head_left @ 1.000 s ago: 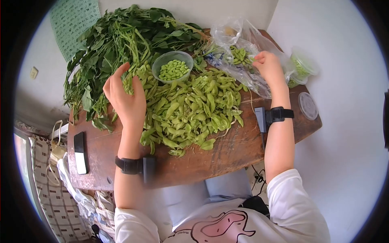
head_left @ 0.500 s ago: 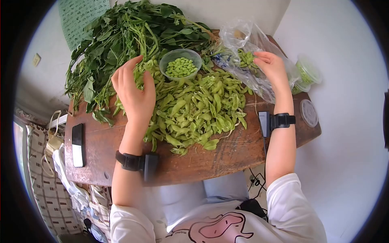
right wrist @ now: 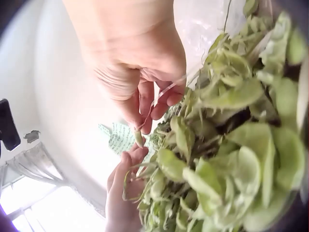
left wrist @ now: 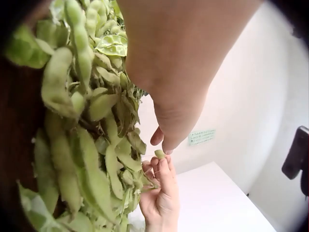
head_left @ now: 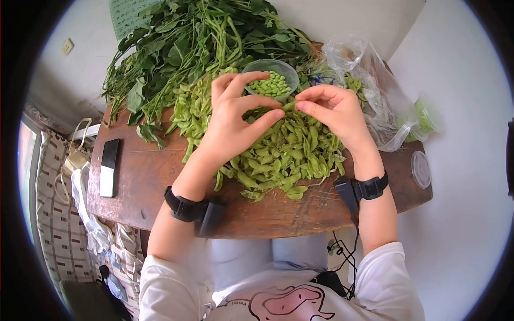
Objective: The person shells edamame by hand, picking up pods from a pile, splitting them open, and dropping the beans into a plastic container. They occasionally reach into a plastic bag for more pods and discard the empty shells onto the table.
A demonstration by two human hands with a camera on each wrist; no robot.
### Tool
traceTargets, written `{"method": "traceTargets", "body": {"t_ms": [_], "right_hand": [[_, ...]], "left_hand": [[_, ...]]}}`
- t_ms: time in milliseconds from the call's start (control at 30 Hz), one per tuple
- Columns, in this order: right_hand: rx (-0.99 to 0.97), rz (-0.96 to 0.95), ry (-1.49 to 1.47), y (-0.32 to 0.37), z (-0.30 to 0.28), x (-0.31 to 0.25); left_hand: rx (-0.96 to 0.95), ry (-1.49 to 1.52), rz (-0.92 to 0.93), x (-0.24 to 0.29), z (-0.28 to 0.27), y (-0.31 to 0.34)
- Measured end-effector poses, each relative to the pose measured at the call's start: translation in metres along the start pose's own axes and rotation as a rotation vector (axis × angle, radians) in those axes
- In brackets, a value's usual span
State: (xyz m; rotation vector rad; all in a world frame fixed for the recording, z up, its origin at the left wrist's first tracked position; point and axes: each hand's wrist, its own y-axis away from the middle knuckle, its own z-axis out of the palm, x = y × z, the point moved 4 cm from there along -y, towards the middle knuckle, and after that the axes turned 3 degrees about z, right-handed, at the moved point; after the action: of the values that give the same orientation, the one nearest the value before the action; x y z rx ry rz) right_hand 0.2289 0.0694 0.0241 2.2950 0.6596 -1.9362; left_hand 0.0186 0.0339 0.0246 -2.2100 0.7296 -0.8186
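Note:
In the head view my right hand [head_left: 338,113] pinches a green soybean pod [head_left: 289,106] between thumb and fingertips, over the pod heap. From the other side comes my left hand [head_left: 227,120], its thumb and index fingertip closing on the pod's near end while its other fingers stay spread. The right wrist view shows the pod [right wrist: 138,138] hanging between both sets of fingertips, a thin stringy stem trailing beside it. Below both hands lies a broad heap of soybean pods [head_left: 267,167]. Just behind them, a clear plastic bowl [head_left: 293,75] contains shelled green beans [head_left: 273,85].
Leafy soybean plants [head_left: 176,53] are piled at the back left. A clear plastic bag [head_left: 383,107] with pods lies at the right, near a tub of beans [head_left: 425,117] and a round lid [head_left: 421,169]. A phone [head_left: 109,168] rests on the wooden table's [head_left: 150,187] left side.
My right hand has come back from the plastic bag to the middle, bringing a pod. The left hand has moved right to meet it, and the head view has shifted.

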Motion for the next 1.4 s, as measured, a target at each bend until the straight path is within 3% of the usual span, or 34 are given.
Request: {"method": "traceTargets", "body": {"t_ms": [67,233,367,533,600,667,733,800,833,900,1033,1400], "right_hand": [[-0.02,-0.018,0.039,0.002,0.007,0.002],[-0.095,0.057,-0.244,0.005,0.016,-0.004],[-0.061,-0.003,-0.196,0.004,0.016,-0.005],[0.274,-0.088,0.066,0.0,-0.011,0.005],[0.345,-0.081,0.014,-0.002,-0.015,0.007],[0.363,-0.332,0.377,0.001,-0.015,-0.008],[0.364,-0.352,0.49,0.005,-0.011,-0.012],[0.392,-0.409,0.831,0.01,-0.008,-0.019],[0.39,-0.408,0.83,0.01,-0.007,-0.02],[0.297,-0.36,0.561,0.007,-0.007,-0.019],[0.184,-0.416,0.597,0.01,0.005,-0.023],[0.095,-0.384,0.536,0.012,0.019,-0.016]], "left_hand": [[-0.004,0.071,0.025,-0.001,0.003,0.001],[0.037,0.038,0.036,0.002,-0.001,-0.001],[0.043,0.051,-0.004,0.0,-0.002,-0.001],[0.03,0.064,-0.082,-0.004,-0.003,0.002],[0.027,0.098,-0.114,-0.006,-0.003,0.002],[0.039,0.103,-0.099,-0.006,-0.003,0.001],[0.051,0.109,-0.083,-0.004,-0.004,0.0],[0.05,0.106,-0.054,-0.002,-0.004,0.0],[0.05,0.106,-0.056,-0.002,-0.005,0.0],[0.034,0.133,-0.041,-0.002,-0.005,-0.001],[0.019,0.133,-0.023,-0.002,-0.004,0.0],[0.038,0.315,-0.068,-0.004,0.002,-0.001]]}}
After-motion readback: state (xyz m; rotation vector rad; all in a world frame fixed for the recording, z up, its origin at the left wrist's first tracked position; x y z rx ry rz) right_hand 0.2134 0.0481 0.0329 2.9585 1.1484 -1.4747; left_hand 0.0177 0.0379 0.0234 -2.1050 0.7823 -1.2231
